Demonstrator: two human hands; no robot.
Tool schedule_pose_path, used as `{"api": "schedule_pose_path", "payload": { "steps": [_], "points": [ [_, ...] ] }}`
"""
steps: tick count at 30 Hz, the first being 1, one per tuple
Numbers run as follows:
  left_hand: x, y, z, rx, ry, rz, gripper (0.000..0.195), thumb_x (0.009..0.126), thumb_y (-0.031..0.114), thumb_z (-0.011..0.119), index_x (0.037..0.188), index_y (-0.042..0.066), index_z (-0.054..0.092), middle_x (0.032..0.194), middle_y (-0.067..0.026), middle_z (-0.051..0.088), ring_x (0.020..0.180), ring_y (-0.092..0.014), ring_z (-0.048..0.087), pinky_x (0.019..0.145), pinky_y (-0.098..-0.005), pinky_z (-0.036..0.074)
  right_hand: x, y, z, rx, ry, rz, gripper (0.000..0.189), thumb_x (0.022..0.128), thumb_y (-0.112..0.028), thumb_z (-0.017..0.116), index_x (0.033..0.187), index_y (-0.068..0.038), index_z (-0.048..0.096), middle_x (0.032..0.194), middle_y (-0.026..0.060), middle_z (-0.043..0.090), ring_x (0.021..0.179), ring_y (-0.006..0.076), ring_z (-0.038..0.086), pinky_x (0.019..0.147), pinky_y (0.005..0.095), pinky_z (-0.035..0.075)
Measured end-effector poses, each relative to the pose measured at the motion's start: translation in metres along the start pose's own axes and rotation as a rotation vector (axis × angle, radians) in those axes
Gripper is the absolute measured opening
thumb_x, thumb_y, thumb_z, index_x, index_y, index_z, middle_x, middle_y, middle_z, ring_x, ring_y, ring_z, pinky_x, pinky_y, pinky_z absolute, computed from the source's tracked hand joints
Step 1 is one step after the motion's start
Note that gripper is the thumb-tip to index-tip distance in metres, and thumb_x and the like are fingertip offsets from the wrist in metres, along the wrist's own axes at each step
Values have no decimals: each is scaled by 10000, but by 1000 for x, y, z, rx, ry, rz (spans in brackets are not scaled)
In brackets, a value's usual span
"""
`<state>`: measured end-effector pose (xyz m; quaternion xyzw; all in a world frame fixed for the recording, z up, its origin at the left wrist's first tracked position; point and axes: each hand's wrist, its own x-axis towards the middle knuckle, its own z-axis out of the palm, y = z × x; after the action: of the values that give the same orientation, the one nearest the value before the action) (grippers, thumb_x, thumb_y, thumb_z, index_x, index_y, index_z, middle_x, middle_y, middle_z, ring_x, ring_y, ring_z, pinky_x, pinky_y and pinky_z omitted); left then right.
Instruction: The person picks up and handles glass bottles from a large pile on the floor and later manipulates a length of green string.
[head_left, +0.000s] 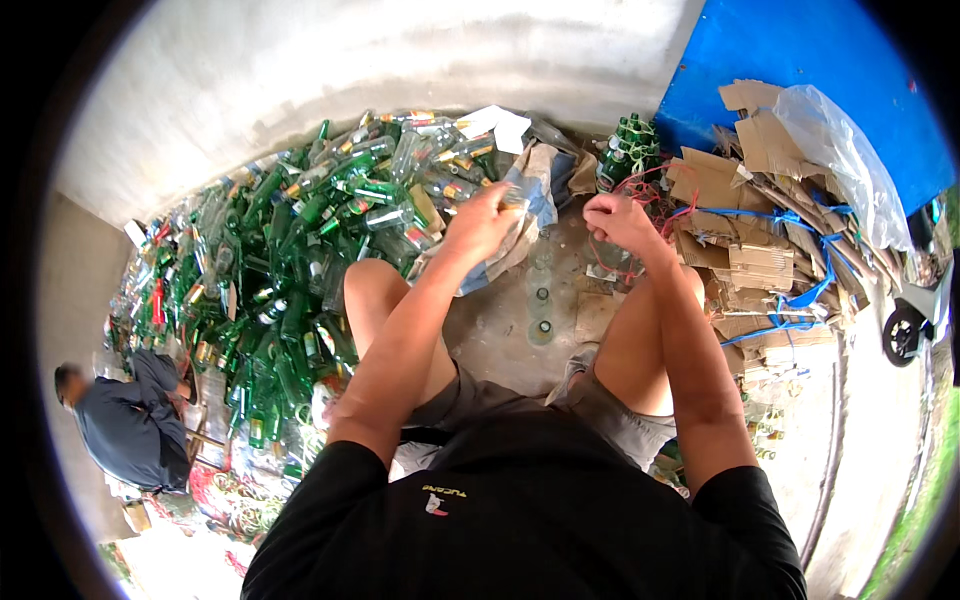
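Note:
My left hand (486, 219) is closed around a clear glass bottle (514, 196) at the right edge of the bottle pile, above a crumpled woven sack (534, 180). My right hand (619, 222) hovers across from it with the fingers curled in. Red plastic twine (666, 196) lies behind and around that hand; whether the fingers pinch a strand, I cannot tell. On the floor between my knees, several clear bottles (543, 294) stand upright in a row. More clear glass (609, 256) shows below my right hand, partly hidden by it.
A large heap of green and clear bottles (292, 225) spreads along the wall at left. Tied green bottles (631, 146) stand in the back corner. Flattened cardboard (739, 247) bound with blue strapping is stacked at right. Another person (131, 427) sits at far left.

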<state>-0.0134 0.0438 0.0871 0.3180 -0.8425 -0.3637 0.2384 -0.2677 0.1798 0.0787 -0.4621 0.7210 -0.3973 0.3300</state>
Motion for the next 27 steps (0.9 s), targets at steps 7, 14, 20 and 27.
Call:
{"api": "schedule_pose_path", "payload": {
  "steps": [7, 14, 20, 27],
  "points": [
    [-18, 35, 17, -50, 33, 321, 385, 900, 117, 697, 1265, 19, 627, 1258, -175, 682, 1125, -370, 667, 926, -428, 554, -67, -73, 51, 55, 176, -215, 455, 952, -364, 738, 1215, -6, 638, 784, 107, 701, 652, 168, 674, 630, 323, 543],
    [-17, 89, 35, -62, -14, 503, 391, 842, 29, 683, 1230, 47, 639, 1274, -142, 679, 1137, -366, 663, 924, -441, 568, -102, -93, 21, -672, 464, -285, 385, 898, -400, 711, 948, -52, 556, 744, 197, 698, 690, 399, 702, 613, 494, 560],
    [27, 55, -3, 200, -345, 483, 423, 870, 171, 703, 1284, 104, 648, 1272, -141, 677, 1172, -327, 651, 947, -444, 548, -72, -39, -6, -633, 373, -112, 366, 901, -358, 679, 976, -16, 573, 807, 260, 692, 798, 469, 688, 723, 541, 554],
    [37, -58, -64, 579, -483, -98, 402, 905, 236, 689, 1288, 117, 659, 1076, -132, 758, 936, -312, 724, 841, -408, 552, 8, 86, 33, -661, 112, 181, 406, 877, -328, 677, 1050, 35, 626, 1032, 311, 693, 1007, 477, 670, 880, 541, 542]
  ]
}}
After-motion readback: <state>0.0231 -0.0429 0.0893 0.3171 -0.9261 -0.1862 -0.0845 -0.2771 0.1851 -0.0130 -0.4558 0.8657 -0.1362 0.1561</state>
